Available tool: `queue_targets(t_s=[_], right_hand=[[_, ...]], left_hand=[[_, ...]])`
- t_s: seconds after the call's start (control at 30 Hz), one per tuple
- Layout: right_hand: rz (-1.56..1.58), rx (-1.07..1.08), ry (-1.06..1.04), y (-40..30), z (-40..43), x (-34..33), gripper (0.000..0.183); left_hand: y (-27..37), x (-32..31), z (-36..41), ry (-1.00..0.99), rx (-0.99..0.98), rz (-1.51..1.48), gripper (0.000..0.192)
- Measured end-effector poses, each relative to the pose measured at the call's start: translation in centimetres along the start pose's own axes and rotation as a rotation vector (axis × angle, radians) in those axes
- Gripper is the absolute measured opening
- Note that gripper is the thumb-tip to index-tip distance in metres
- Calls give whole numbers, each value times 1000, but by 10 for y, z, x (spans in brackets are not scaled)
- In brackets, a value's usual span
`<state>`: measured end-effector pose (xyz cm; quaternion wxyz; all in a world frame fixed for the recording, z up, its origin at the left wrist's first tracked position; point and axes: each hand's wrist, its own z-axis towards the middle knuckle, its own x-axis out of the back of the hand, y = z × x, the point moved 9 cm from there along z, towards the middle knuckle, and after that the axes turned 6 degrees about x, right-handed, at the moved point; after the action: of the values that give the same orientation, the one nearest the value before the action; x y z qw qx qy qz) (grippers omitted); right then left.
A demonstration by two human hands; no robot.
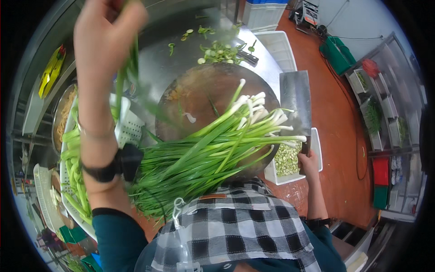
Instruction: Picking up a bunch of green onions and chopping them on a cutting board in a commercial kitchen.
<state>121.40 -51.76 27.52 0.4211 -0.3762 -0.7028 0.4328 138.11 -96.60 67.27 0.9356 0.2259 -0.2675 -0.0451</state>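
My left hand (105, 40), blurred and raised at the upper left, grips some green scallion leaves (131, 73) that hang below it. Around its handle, my right hand (308, 163) holds a cleaver (295, 98), its broad blade upright beside the chopping board. A large bunch of scallions (200, 149) lies across the near part of the round wooden chopping board (210, 88). Their white bulbs point right, while the leaves spill over the board's left edge. A small white scrap (190, 117) rests on the wood.
Left of the board stands a white perforated basket (131, 125) with green vegetables (76, 163). Vegetable trimmings (221, 52) and a black-handled knife (249, 57) lie on the metal table (153, 51). Below the cleaver, a white bin (289, 178) holds chopped pieces (287, 159).
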Motion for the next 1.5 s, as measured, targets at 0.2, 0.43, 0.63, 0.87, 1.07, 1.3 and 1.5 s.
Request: queue_targets(t_s=[0.2, 0.43, 0.63, 0.87, 1.07, 1.3, 1.5], right_hand=[[-86, 214, 208, -50, -13, 42, 7], [139, 372, 187, -98, -28, 19, 15], [-137, 278, -28, -84, 9, -9, 28], [-522, 575, -222, -121, 53, -55, 39], [-688, 674, -377, -122, 63, -80, 44], [-495, 576, -425, -145, 72, -65, 40], [-516, 528, -313, -151, 84, -49, 40]], left_hand=[[-10, -145, -193, -956, 72, 191, 38], [30, -178, -299, -926, 36, 448, 103], [-25, -189, -266, -838, 212, 600, 104], [-60, -187, -254, -833, 421, 729, 117], [-33, -203, -242, -797, 463, 738, 126], [-39, -254, -213, -829, 437, 677, 113], [-41, -206, -224, -918, 417, 857, 105]])
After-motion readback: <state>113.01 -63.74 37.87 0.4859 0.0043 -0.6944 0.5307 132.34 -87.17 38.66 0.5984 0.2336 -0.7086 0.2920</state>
